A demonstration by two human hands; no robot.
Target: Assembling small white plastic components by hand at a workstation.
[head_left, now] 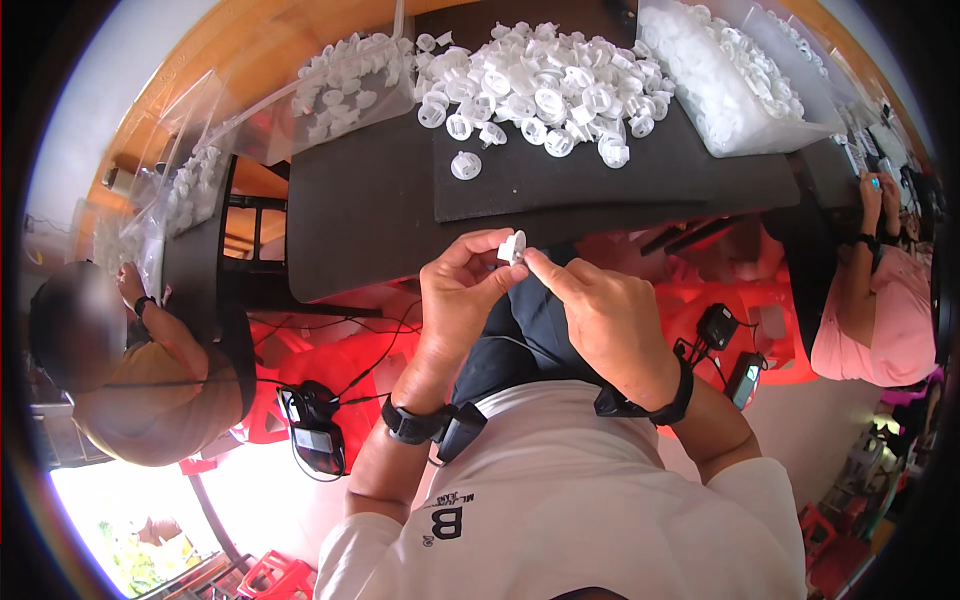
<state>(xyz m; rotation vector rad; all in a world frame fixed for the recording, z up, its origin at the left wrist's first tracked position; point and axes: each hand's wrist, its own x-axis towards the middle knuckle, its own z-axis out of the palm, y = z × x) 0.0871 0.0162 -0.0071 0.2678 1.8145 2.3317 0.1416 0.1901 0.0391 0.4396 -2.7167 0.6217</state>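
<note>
Both hands pinch one small white plastic cap (512, 246) above the lap, just below the black table (370, 215). The left hand (455, 295) should hold it steady (not squeeze hard) while the right hand (605, 315) presses gently with its fingertips.

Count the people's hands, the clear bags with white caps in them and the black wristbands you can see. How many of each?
Hands: 4, left hand, right hand, one co-worker's hand on each side
Clear bags of white caps: 3
Black wristbands: 4
Total: 11
</note>
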